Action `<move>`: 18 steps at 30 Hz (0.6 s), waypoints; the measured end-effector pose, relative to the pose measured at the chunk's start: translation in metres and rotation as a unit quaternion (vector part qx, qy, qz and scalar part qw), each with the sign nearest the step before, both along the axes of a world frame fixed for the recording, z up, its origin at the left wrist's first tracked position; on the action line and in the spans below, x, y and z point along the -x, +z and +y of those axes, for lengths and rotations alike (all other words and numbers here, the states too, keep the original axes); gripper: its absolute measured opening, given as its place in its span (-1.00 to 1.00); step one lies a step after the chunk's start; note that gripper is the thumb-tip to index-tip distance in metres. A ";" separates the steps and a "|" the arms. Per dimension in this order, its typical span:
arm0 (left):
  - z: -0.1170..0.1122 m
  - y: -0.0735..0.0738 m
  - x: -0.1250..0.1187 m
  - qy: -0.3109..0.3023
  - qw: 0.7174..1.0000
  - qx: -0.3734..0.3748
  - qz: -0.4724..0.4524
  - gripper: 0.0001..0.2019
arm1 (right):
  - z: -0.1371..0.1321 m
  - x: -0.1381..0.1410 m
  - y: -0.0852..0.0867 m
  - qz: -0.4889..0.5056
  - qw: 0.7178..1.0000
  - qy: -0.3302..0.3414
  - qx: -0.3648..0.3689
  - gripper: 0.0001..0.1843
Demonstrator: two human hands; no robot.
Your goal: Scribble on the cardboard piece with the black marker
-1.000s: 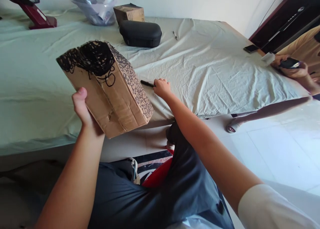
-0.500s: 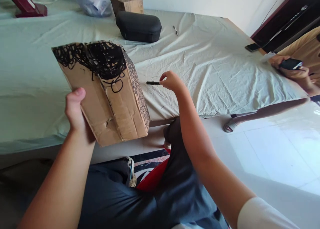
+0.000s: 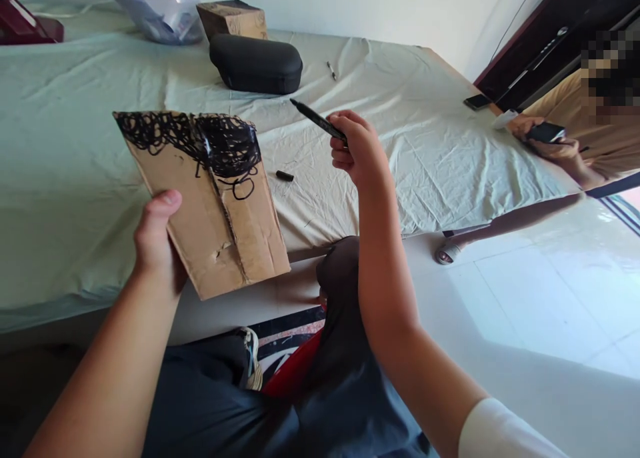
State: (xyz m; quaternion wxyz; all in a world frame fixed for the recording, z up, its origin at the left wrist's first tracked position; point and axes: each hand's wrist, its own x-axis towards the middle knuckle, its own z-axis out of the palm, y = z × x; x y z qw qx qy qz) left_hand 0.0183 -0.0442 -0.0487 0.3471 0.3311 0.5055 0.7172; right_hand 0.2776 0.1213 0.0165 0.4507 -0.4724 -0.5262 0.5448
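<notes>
Both full | left hand (image 3: 156,239) grips box (image 3: 220,211) | right hand (image 3: 361,150) pinches marker (image 3: 314,117)

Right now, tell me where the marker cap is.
The marker cap lies on the sheet mid-frame in the head view, just right of the cardboard box in the left hand, below the marker held by the right hand.

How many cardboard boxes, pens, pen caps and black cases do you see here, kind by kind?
Cardboard boxes: 2 (scribbled box in left hand, far box on bed)
Pens: 2 (marker in right hand, far pen on bed)
Pen caps: 1 (loose cap)
Black cases: 1 (black case)
Total: 6
</notes>
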 end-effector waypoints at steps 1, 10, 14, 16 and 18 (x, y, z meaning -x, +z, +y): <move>0.000 0.002 -0.002 0.002 1.000 0.013 -0.022 -0.66 | -0.006 0.005 0.006 0.024 1.000 0.005 -0.015 -0.81; 0.010 0.006 -0.017 -0.033 0.997 -0.008 -0.067 -0.57 | -0.062 0.063 0.053 0.145 0.975 -0.040 -0.161 -0.73; 0.014 0.008 -0.025 -0.072 0.995 -0.047 -0.054 -0.57 | -0.080 0.086 0.050 0.153 0.954 -0.047 -0.253 -0.80; 0.013 0.010 -0.028 -0.084 0.993 -0.055 -0.055 -0.53 | -0.088 0.095 0.045 0.149 0.951 -0.024 -0.270 -0.83; 0.011 0.011 -0.030 -0.100 0.991 -0.068 -0.060 -0.48 | -0.095 0.101 0.040 0.102 0.966 -0.022 -0.238 -0.70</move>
